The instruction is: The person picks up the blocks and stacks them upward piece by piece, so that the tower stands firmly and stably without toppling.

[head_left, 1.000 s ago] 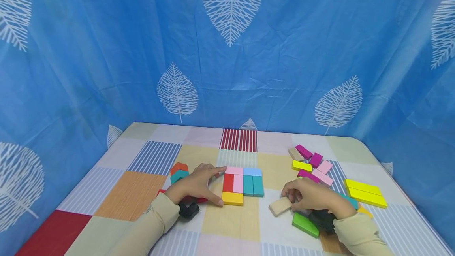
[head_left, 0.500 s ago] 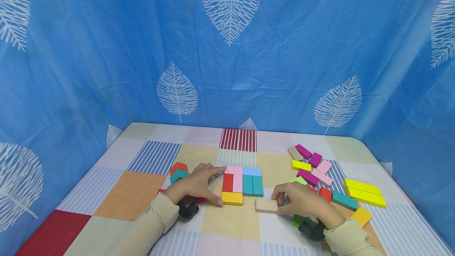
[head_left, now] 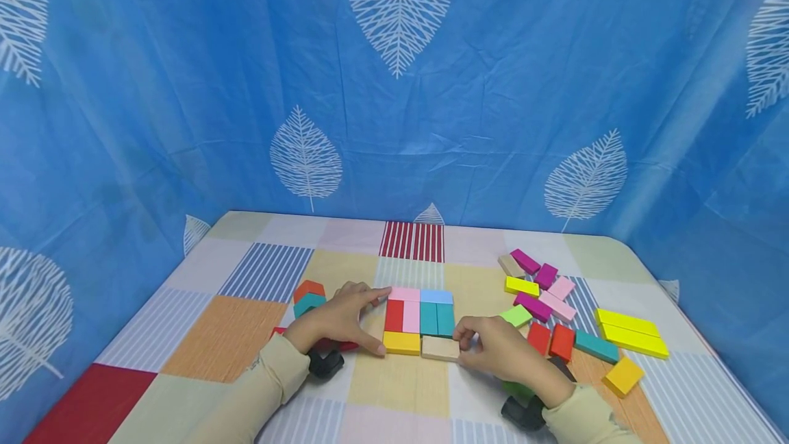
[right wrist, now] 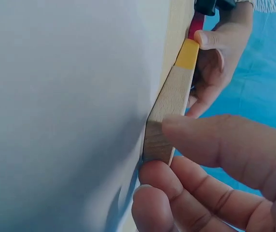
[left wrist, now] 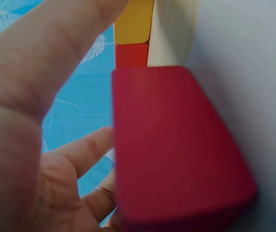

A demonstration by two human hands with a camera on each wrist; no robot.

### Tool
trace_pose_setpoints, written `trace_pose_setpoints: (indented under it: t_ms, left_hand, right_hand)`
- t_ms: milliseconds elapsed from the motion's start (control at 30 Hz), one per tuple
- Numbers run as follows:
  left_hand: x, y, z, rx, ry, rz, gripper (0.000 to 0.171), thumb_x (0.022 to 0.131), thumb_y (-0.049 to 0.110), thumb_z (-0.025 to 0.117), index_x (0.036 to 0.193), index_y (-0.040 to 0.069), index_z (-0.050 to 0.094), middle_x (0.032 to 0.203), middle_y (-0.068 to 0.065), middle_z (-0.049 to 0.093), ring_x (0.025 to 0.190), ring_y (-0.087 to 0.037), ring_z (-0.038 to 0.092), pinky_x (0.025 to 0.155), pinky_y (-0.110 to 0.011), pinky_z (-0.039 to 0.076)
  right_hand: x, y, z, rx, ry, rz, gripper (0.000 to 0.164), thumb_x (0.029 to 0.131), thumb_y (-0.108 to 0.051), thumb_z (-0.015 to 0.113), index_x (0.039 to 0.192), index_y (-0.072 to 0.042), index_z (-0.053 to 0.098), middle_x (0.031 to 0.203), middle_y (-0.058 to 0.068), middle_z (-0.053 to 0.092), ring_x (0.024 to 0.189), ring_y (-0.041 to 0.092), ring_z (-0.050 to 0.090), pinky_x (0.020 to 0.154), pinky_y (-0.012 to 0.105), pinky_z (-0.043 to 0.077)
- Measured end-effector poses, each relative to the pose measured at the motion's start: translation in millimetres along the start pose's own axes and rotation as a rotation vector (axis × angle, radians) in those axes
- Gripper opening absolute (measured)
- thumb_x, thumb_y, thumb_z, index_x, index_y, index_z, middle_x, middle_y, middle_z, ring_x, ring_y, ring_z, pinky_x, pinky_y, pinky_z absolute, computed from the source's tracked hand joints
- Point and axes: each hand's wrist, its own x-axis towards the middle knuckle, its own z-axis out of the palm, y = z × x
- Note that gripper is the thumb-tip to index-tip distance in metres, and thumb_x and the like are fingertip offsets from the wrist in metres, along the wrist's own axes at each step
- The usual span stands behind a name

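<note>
My right hand (head_left: pixel 502 355) pinches the right end of a plain wooden block (head_left: pixel 440 348), thumb on its near side in the right wrist view. The block lies flat, end to end with an orange-yellow block (head_left: pixel 402 342) and right below two teal blocks (head_left: pixel 428 318). Above the orange-yellow one are a red block (head_left: pixel 394 316) and an upright pink block (head_left: pixel 411 316), topped by another pink block and a light blue block (head_left: pixel 436 297). My left hand (head_left: pixel 339 321) spreads along the group's left side, thumb at the orange-yellow block, index fingertip at the top pink one.
Under and behind the left hand lie an orange block (head_left: pixel 309 288), a teal block (head_left: pixel 309 303) and red blocks, one looming large (left wrist: pixel 176 150) in the left wrist view. Several loose blocks, including two long yellow ones (head_left: pixel 631 334), spread at right. A blue curtain (head_left: pixel 394 122) surrounds the table.
My right hand has moved left with the wooden block, turning it straight and bringing it against the orange-yellow block. The left hand has stayed in place.
</note>
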Motion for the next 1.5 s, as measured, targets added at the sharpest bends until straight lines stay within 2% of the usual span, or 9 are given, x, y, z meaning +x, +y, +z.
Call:
trace_pose_setpoints:
  t_ms: [433, 700, 833, 1033, 1200, 1333, 1433, 1500]
  left_hand:
    - [-0.9, 1.7, -1.5, -0.01, -0.002, 0.006, 0.104, 0.076, 0.044, 0.097, 0.162, 0.012, 0.05, 0.118, -0.001, 0.058, 0.121, -0.027, 0.045, 0.093, -0.043, 0.054]
    - [-0.4, 1.3, -1.8, -0.001, 0.001, 0.013, 0.104, 0.076, 0.045, 0.097, 0.162, 0.012, 0.05, 0.119, -0.001, 0.059, 0.122, -0.027, 0.045, 0.095, -0.043, 0.055]
    - [-0.4, 0.8, -1.2, -0.001, -0.002, 0.016, 0.104, 0.076, 0.046, 0.096, 0.163, 0.012, 0.05, 0.12, -0.001, 0.059, 0.124, -0.029, 0.045, 0.099, -0.047, 0.055]
    - [-0.7, 0.5, -0.9, -0.011, -0.004, 0.005, 0.104, 0.076, 0.046, 0.096, 0.163, 0.013, 0.049, 0.12, -0.001, 0.059, 0.125, -0.029, 0.045, 0.1, -0.05, 0.054]
    - [0.1, 0.9, -0.8, -0.023, -0.001, -0.002, 0.105, 0.075, 0.047, 0.096, 0.163, 0.013, 0.05, 0.122, -0.002, 0.059, 0.126, -0.029, 0.045, 0.102, -0.051, 0.053]
    - [0.1, 1.4, -0.6, -0.027, 0.001, 0.005, 0.104, 0.076, 0.046, 0.096, 0.162, 0.011, 0.05, 0.123, -0.003, 0.06, 0.125, -0.03, 0.045, 0.102, -0.051, 0.052]
    - [-0.8, 1.5, -0.4, -0.029, 0.001, 0.009, 0.103, 0.076, 0.046, 0.096, 0.162, 0.011, 0.051, 0.122, -0.002, 0.06, 0.124, -0.029, 0.045, 0.101, -0.05, 0.052]
    - [-1.5, 1.5, -0.5, -0.031, 0.003, 0.012, 0.103, 0.076, 0.045, 0.096, 0.161, 0.01, 0.051, 0.121, -0.001, 0.059, 0.124, -0.029, 0.045, 0.1, -0.049, 0.052]
  right_hand:
    - [2, -7, 5, -0.077, 0.063, 0.034, 0.023, 0.083, -0.011, 0.092, 0.097, -0.015, 0.074, 0.085, -0.012, 0.068, 0.072, 0.006, 0.053, 0.063, 0.023, 0.047]
    - [2, -9, 8, -0.13, 0.115, 0.091, 0.025, 0.082, -0.009, 0.092, 0.091, -0.016, 0.071, 0.08, -0.01, 0.065, 0.069, 0.009, 0.052, 0.06, 0.024, 0.044]
    - [2, -7, 5, -0.106, 0.09, 0.077, 0.027, 0.083, -0.013, 0.093, 0.091, -0.017, 0.068, 0.081, -0.01, 0.065, 0.069, 0.008, 0.052, 0.06, 0.024, 0.045]
    - [0, 8, -20, 0.026, 0.005, 0.016, 0.022, 0.087, -0.012, 0.09, 0.098, -0.011, 0.07, 0.086, -0.008, 0.066, 0.068, 0.009, 0.053, 0.061, 0.025, 0.049]
    - [-4, 33, -49, 0.111, -0.001, 0.002, 0.018, 0.092, -0.009, 0.084, 0.105, -0.003, 0.073, 0.09, -0.004, 0.067, 0.07, 0.012, 0.055, 0.062, 0.025, 0.052]
    - [-8, 56, -70, 0.105, 0.031, 0.006, 0.016, 0.095, -0.004, 0.079, 0.11, 0.001, 0.075, 0.097, 0.003, 0.072, 0.079, 0.014, 0.06, 0.068, 0.025, 0.055]
    - [-11, 71, -79, 0.07, 0.049, 0.015, 0.02, 0.093, 0.002, 0.078, 0.113, 0.003, 0.076, 0.103, 0.009, 0.074, 0.082, 0.017, 0.061, 0.069, 0.025, 0.056]
    - [-12, 79, -80, 0.039, 0.036, 0.022, 0.026, 0.09, 0.003, 0.081, 0.116, 0.004, 0.076, 0.101, 0.008, 0.071, 0.081, 0.016, 0.058, 0.067, 0.024, 0.054]
